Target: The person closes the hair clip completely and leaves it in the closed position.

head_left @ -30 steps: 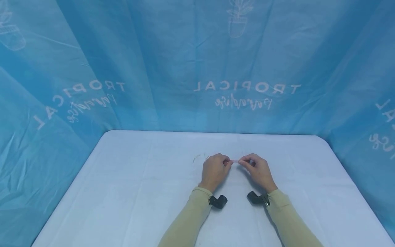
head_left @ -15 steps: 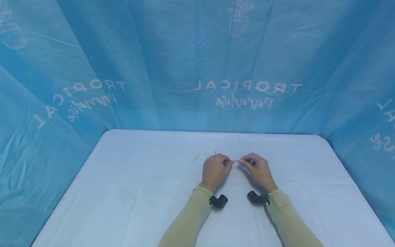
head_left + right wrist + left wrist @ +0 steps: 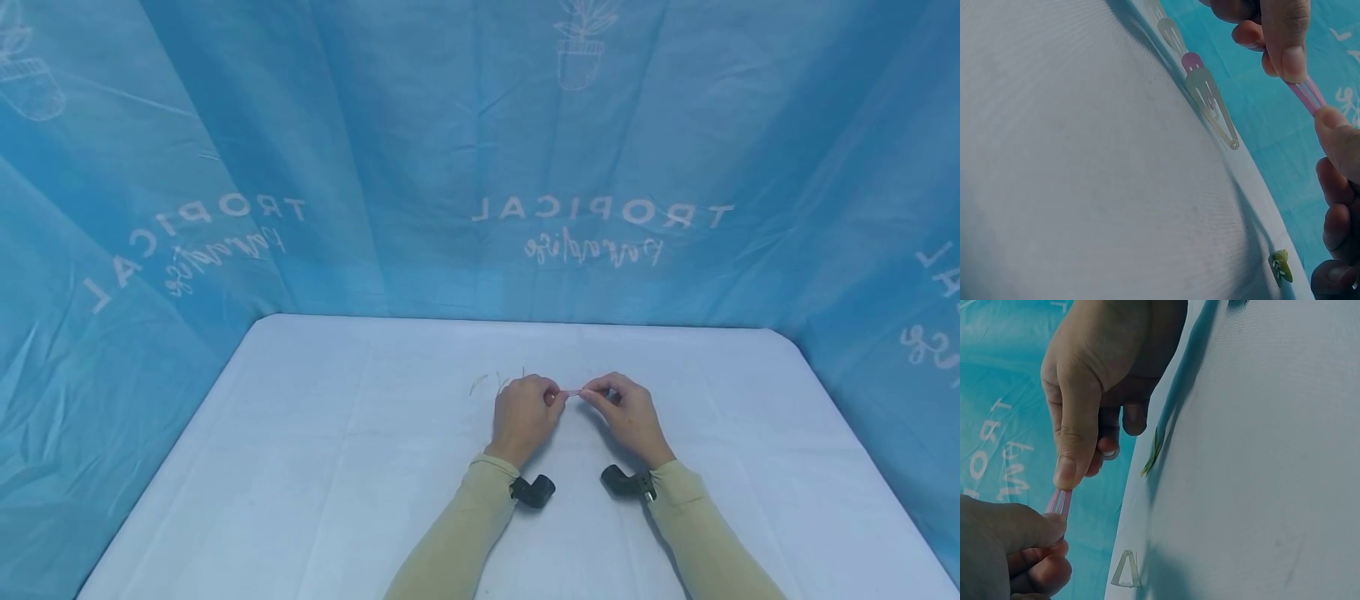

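From where I stand, the pink clip hangs between the two hands, raised off the white table. The left hand, toward 8 o'clock of it, pinches one end between thumb and finger; the right hand, toward 4 o'clock, pinches the other. Only a short slotted stretch shows between the thumb tips.

To do this well, I'd keep both pinches level and square to the clip, so neither hand twists it along its length. The piece looks thin and probably springy, so steady, even pressure seems safer than a sudden squeeze: one end could flick out of the fingertips. Staying low over the table would help, as a dropped clip would then land close by. The left wrist is best kept quiet, since thin pieces lie just beyond that hand, from its 10 o'clock round to 12. In the right wrist view a large pale clip also lies at roughly 9 o'clock of the held one.

Against half a second ago, I see almost nothing different: both grips match, the clip sits in the same place, and the thin pieces lie as they did.
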Available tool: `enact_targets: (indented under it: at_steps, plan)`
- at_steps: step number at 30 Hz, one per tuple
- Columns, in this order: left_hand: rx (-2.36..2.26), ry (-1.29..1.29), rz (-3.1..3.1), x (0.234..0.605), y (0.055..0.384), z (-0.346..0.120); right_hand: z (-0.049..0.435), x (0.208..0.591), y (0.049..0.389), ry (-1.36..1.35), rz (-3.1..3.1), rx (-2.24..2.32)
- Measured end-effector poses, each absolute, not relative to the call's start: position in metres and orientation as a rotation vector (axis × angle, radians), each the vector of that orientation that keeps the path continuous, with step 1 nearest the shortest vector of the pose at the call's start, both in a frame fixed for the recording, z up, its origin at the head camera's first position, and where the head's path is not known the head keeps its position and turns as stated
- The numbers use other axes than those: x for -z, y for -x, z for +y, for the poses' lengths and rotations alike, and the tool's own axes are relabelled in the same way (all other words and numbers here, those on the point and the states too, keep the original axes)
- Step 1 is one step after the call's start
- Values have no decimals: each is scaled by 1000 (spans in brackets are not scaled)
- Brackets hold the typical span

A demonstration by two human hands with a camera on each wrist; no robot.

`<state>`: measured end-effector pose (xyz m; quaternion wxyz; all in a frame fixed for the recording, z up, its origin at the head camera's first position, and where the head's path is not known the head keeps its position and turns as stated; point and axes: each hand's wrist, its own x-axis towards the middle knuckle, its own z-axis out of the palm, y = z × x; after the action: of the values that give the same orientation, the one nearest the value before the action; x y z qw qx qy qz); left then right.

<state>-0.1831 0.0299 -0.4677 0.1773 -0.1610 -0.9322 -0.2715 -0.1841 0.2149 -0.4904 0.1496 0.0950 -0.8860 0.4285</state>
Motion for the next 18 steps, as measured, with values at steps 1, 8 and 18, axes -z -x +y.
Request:
enact_targets:
  at_steps: [1, 8, 18]
  plan:
    - [772, 454, -2637, 468, 183, 30, 215, 490, 184, -276, -2543, -1235]
    - [782, 447, -2629, 468, 183, 31, 215, 490, 184, -295, -2521, -1245]
    - [806, 434, -2631, 469, 183, 32, 215, 490, 184, -278, -2523, -1248]
